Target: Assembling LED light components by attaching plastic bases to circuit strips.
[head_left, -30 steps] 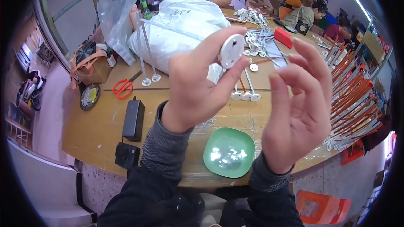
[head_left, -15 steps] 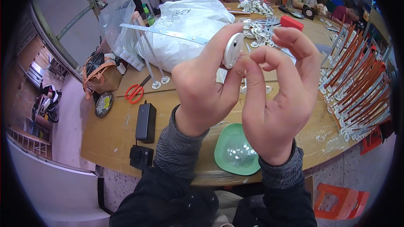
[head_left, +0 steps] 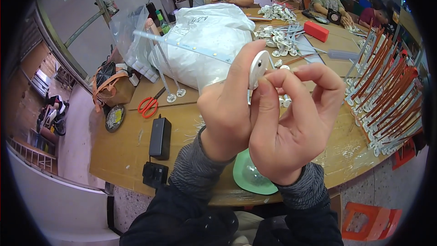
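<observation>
My left hand is closed on a white round disc with a small dark hole in its face. A thin pale LED strip runs out leftward from behind that hand and seems joined to the disc. My right hand is closed, thumb and forefinger pinched together against the disc's right side. Whatever is between those fingertips is too small to make out. Below both hands sits a green dish with small clear bits inside, partly covered by my right hand.
A stuffed white bag lies ahead. Red-handled scissors and a black box are at left. Rows of discs with strips and brown wires stand at right; loose discs are heaped beyond. Co-workers sit across the table.
Both hands have dropped slightly in the picture, and my right fingertips have come closer to the disc. A person at the far side now shows a dark object in hand.
</observation>
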The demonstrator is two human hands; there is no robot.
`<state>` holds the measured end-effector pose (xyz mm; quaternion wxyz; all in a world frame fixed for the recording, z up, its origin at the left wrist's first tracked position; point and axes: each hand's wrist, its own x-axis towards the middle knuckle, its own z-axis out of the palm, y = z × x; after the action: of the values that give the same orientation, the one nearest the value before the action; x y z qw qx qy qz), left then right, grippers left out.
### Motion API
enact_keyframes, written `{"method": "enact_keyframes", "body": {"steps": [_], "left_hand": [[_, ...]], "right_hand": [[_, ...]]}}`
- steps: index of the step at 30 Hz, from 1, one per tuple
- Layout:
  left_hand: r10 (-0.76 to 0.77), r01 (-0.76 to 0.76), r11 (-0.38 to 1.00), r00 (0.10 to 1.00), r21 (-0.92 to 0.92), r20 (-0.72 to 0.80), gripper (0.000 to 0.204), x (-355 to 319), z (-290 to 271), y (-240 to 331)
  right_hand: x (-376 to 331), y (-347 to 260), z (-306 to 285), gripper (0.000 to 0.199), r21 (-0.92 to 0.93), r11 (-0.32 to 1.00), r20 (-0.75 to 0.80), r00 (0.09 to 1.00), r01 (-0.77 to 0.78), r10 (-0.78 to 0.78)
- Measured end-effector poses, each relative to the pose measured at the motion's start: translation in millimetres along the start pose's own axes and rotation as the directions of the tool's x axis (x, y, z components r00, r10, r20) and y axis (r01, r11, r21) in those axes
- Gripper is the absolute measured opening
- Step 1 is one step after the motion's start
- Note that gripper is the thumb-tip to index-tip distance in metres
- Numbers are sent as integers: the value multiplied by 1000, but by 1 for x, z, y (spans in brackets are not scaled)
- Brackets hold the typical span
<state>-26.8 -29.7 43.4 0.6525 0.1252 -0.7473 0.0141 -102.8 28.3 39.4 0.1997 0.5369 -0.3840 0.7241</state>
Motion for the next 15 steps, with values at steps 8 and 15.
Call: {"method": "enact_keyframes", "body": {"steps": [8, 15], "left_hand": [[43, -43, 999, 999, 9, 28, 39, 0, -3, 1], [19, -19, 1000, 1000, 25, -21, 42, 0, -5, 3]], "right_hand": [[-2, -2, 0, 17, 47, 999, -54, 999, 11, -9], [-1, -2, 0, 16, 154, 986, 38, 998, -63, 58]]}}
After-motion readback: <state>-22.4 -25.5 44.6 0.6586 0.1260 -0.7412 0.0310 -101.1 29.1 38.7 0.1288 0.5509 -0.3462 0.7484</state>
